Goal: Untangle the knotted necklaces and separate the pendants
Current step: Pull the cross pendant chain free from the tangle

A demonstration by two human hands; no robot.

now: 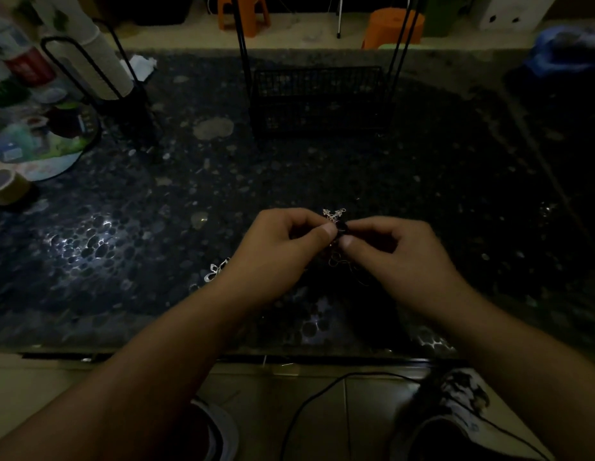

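Both hands meet over the near middle of a dark, pebble-patterned table (pixel 322 168). The left hand (pixel 282 241) and the right hand (pixel 395 247) have fingers curled, thumb tips almost touching, and between them they pinch a small dark bead or knot (pixel 342 227) of the tangled necklaces (pixel 339 261). Just above the pinch a pale, lacy pendant (pixel 334 214) sticks up from the fingertips. Below the pinch, thin loops of chain hang in the gap between the two palms; the light is too dim to follow single strands. Left of the grip, beside the left wrist, a flower-shaped silver pendant (pixel 218 269) lies on the table, apart from the held tangle.

Beyond the hands, well back on the table, stands a black wire basket (pixel 317 101) with thin black rods rising at its sides. Far to the left of the grip are a black wire holder (pixel 90 68) with a pale roll in it, a crowded round tray (pixel 46 141), and a roll of tape (pixel 6 186) at the table's edge. A crumpled white tissue (pixel 141 66) lies near the far left corner. Behind the table, orange stools (pixel 392 26) stand on a pale floor. Beneath the grip, past the table's near edge, a black cable (pixel 322 397) runs across floor tiles.
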